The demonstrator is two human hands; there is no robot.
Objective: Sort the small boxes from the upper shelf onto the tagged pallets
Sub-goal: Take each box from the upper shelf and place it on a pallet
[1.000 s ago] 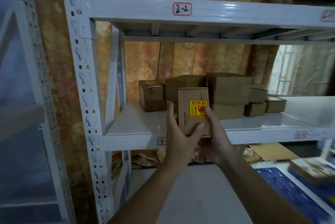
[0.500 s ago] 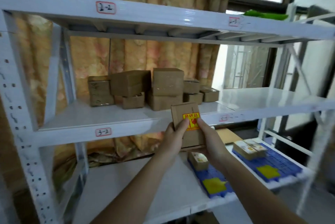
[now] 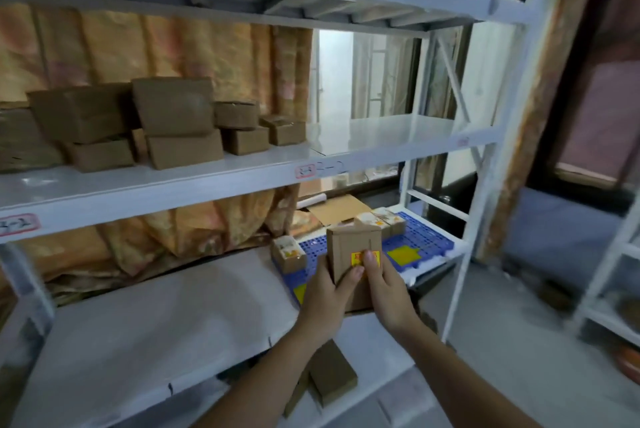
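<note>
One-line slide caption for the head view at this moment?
Both hands, left hand and right hand, hold a small cardboard box with a yellow sticker above the blue pallets on the lower shelf.

White shelf rack [image 3: 221, 181]: brown boxes [image 3: 173, 122] stacked at ten o'clock on the upper shelf; blue pallets [image 3: 426, 240] on the lower shelf [image 3: 156, 334] at three o'clock.

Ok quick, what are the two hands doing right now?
Left hand: holding the small cardboard box on its left side.
Right hand: holding the same box, thumb on its yellow sticker.
</note>
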